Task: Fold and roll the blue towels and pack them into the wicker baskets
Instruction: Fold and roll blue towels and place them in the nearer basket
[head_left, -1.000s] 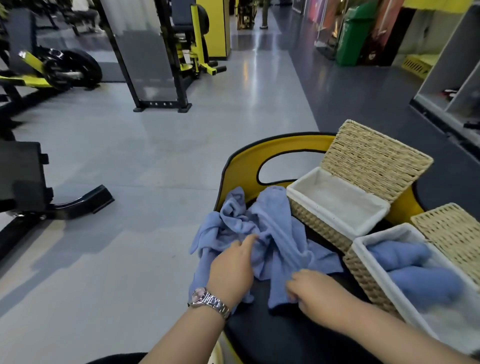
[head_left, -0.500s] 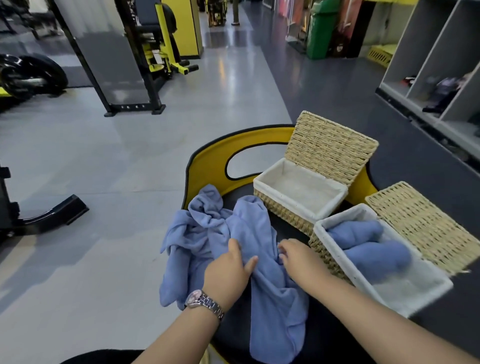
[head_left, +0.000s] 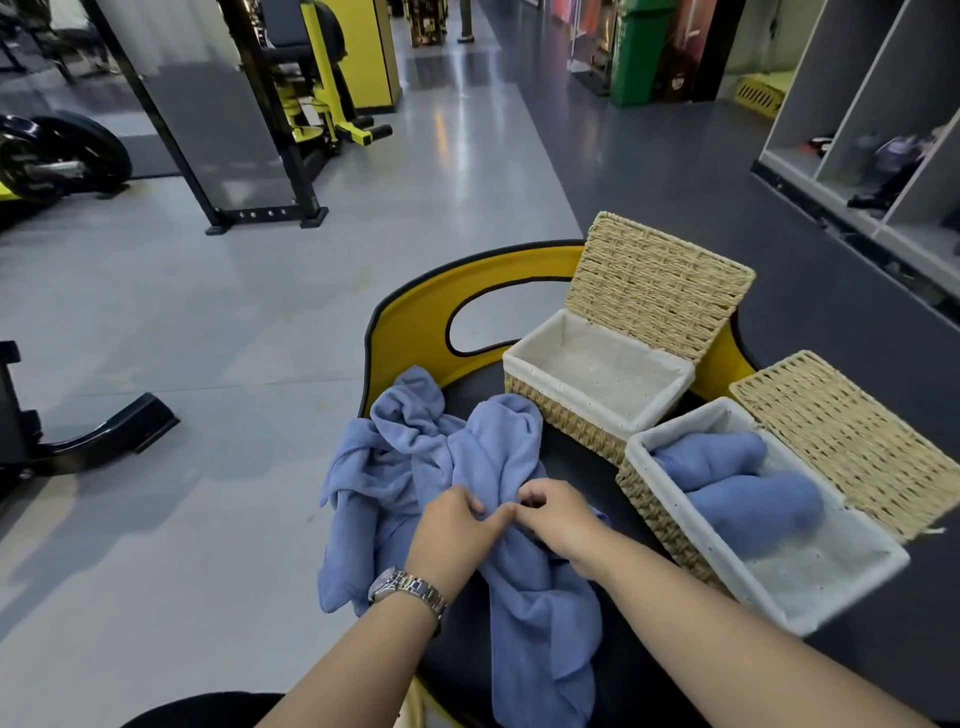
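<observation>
While both hands meet at the middle of the heap, the left hand (head_left: 454, 525) and the right hand (head_left: 556, 514) each pinch a fold of the loose towels (head_left: 441, 457), fingertips almost touching one another. These crumpled blue towels lie on a black seat (head_left: 587, 467) with a yellow rim (head_left: 410, 317); one part drapes over the seat's left edge, another hangs down toward the camera between the forearms. A metal watch (head_left: 408, 590) sits on the left wrist. Right of the heap stand two wicker baskets with white cloth liners, lids tipped open behind them. The far basket (head_left: 550, 410) shows only its liner inside, and its lid (head_left: 657, 286) stands nearly upright. The near basket (head_left: 654, 506), just beside the right forearm, holds two rolled towels (head_left: 727, 478) lying side by side at its far end, with bare liner at the near end; its lid (head_left: 847, 441) leans back farther. The two baskets sit close together, corner to corner; whether they touch is unclear. Grey floor (head_left: 208, 338) spreads to the left, with yellow and black gym machines (head_left: 311, 104) beyond, and grey shelves (head_left: 872, 130) at the right.
</observation>
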